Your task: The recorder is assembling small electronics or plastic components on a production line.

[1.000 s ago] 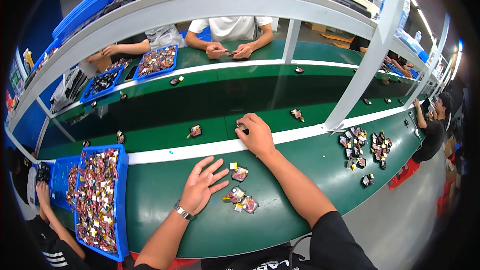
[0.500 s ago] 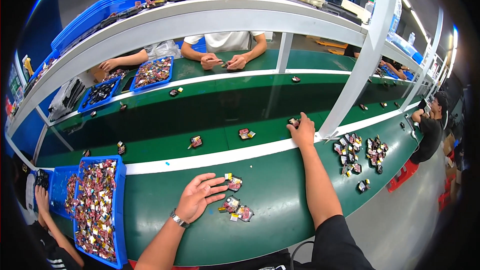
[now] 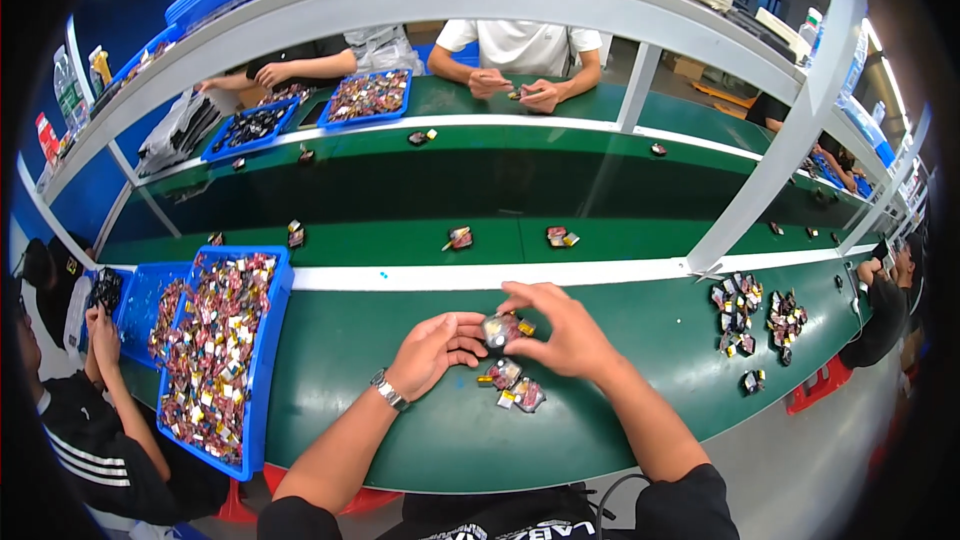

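My right hand [image 3: 565, 335] is over the green bench, thumb and fingers curled around a small black-cased electronic part [image 3: 503, 331] with red, white and yellow bits. This part is slightly blurred, and whether a second one lies under it I cannot tell. Beside its left edge is my left hand [image 3: 440, 354], palm turned inward, fingers loosely bent, fingertips near or against the part. Just below the hands, two similar parts [image 3: 525, 396] lie touching each other on the green bench [image 3: 400, 450].
A blue tray [image 3: 262, 380] heaped with small parts stands at left. Clusters of black-cased parts [image 3: 737, 312] lie at right. Beyond a white rail [image 3: 400, 277], the green belt [image 3: 380, 237] carries scattered parts. A slanted post [image 3: 765, 175] rises at right. Co-workers sit across and alongside.
My right hand has come back from the belt beyond the rail to beside my left hand, with a part in its fingers. My left fingers have drawn closer together. The view has shifted.
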`<state>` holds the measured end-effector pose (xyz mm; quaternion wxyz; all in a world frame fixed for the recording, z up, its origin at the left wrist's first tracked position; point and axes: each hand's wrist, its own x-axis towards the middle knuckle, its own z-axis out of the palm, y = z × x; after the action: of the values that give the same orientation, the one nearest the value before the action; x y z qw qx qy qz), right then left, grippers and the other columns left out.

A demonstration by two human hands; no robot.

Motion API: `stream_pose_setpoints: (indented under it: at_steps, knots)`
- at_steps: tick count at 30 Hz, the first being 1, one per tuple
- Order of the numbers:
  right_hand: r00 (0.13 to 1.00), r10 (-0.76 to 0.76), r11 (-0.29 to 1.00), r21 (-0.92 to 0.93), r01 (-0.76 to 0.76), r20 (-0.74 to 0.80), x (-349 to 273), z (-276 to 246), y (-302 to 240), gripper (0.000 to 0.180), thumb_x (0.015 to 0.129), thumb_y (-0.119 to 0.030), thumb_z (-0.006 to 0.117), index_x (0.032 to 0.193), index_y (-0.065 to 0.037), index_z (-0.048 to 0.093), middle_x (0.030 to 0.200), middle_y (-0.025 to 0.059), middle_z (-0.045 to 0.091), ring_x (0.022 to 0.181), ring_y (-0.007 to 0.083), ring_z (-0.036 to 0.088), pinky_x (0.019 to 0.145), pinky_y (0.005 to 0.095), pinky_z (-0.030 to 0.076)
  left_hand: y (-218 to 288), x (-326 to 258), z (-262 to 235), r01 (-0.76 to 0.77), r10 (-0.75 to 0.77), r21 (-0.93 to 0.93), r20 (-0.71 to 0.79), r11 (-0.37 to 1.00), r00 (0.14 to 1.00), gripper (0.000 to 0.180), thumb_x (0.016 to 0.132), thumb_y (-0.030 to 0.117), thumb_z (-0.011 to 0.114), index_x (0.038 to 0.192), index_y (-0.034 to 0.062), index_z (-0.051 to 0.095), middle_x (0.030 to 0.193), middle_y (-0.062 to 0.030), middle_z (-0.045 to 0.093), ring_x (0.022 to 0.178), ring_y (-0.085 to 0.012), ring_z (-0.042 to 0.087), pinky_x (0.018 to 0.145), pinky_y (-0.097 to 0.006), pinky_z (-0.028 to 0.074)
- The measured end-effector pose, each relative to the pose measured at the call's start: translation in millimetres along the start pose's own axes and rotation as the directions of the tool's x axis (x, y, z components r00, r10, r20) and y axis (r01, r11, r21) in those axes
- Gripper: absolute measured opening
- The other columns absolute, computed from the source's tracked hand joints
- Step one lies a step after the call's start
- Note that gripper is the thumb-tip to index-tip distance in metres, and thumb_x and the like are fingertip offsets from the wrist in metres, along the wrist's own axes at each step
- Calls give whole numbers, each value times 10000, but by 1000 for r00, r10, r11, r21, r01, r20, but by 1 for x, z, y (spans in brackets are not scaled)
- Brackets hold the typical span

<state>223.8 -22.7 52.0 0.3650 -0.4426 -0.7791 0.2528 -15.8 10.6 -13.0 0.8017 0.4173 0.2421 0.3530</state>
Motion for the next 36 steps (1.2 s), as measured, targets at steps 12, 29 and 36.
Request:
stream_pose_setpoints:
  at_steps: [12,29,36]
  knots:
    - [997,-77,994,-77,76,-18,-8,25,-3,406,762,-125,795,1143,-81,665,1105,106,630,979,274,625,851,361,530,6,-4,12,85,-86,62,14,994,996,397,1004,89,518,1382,-17,463,1256,-125,588,1068,-185,634,915,-355,569]
    - [992,-78,985,-164,61,-100,-8,44,-1,130,795,-73,719,925,-69,707,1095,95,575,1029,271,565,805,372,526,-1,-1,15,30,-27,39,-72,999,997,338,967,-25,489,1301,20,452,1253,-140,587,1142,-216,613,993,-380,535]
    - [991,-5,997,-81,-6,-135,-8,49,3,101,817,-88,712,916,-63,713,1176,95,603,1068,296,565,872,385,508,-3,-2,11,-31,30,112,11,993,999,452,901,-47,599,1322,0,443,1270,-140,576,1158,-199,595,987,-358,527]
